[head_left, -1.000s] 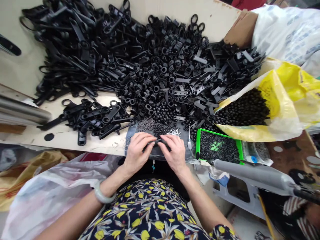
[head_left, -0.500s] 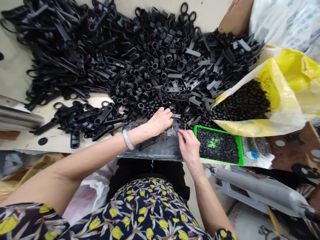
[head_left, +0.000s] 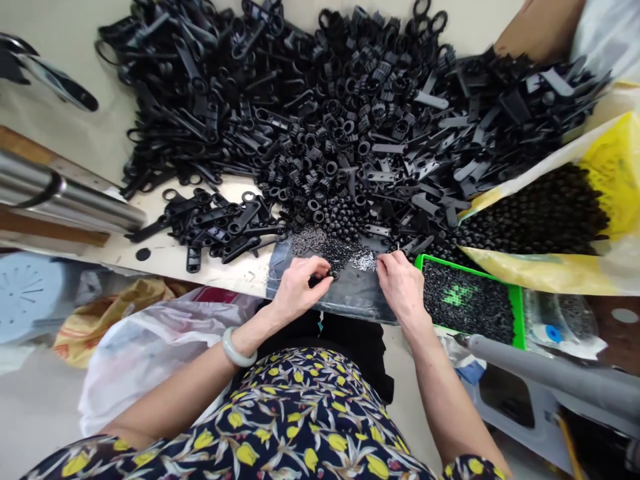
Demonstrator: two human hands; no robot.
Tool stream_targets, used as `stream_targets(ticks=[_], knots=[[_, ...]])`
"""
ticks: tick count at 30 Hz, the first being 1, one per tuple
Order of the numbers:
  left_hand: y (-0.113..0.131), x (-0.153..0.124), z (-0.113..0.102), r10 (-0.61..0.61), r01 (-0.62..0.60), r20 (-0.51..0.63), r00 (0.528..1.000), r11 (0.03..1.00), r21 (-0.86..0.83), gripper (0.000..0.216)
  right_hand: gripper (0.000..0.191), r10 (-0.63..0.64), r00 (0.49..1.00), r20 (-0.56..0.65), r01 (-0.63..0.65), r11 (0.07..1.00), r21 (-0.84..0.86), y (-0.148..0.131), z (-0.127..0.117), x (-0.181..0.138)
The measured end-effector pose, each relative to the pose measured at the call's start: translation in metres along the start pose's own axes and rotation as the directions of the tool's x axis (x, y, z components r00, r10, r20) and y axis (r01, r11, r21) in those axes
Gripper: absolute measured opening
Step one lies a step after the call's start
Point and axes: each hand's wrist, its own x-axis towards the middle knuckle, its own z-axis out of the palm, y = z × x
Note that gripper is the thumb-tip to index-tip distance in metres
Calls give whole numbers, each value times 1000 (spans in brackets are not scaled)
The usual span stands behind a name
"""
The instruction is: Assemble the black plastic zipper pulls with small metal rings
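My left hand (head_left: pixel 300 285), a pale bangle on its wrist, is closed at the front edge of the bench. Between its thumb and fingers is a small dark plastic part (head_left: pixel 334 274), mostly covered by the hand. My right hand (head_left: pixel 404 285) is pinched shut beside a small heap of silver pins (head_left: pixel 364 261). A thin metal piece (head_left: pixel 399 247) sticks up above its fingers; the rest of it is hidden. Between the hands lie tiny black pieces (head_left: pixel 340 253), and behind them small grey metal pieces (head_left: pixel 309 240) and round black balls (head_left: pixel 343 217).
A large heap of black plastic parts (head_left: pixel 235 100) covers the back. Several assembled-looking black handles (head_left: pixel 220 223) lie at left. To the right stand a green tray (head_left: pixel 519 313) of black bits and a yellow-white bag (head_left: pixel 540 267) of black balls. A metal cylinder (head_left: pixel 95 200) juts in at left.
My left hand has drawn back from the parts pile toward the bench's front edge and now holds a dark part. My right hand stays by the pins. The view has shifted left.
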Motion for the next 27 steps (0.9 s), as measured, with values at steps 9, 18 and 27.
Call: stream_targets(ticks=[9,18,27], knots=[[-5,-1,14,140,-138,-103,985,990,27,13,21,95,991,-97,-35,869,493,-10,-2,-13],[1,-6,27,35,-23,-107,994,994,109,13,29,302,946,117,-222,343,912,-50,10,-34],[-1,-2,26,-14,23,-107,994,997,79,12,30,279,939,202,-273,245,930,-61,16,-29]])
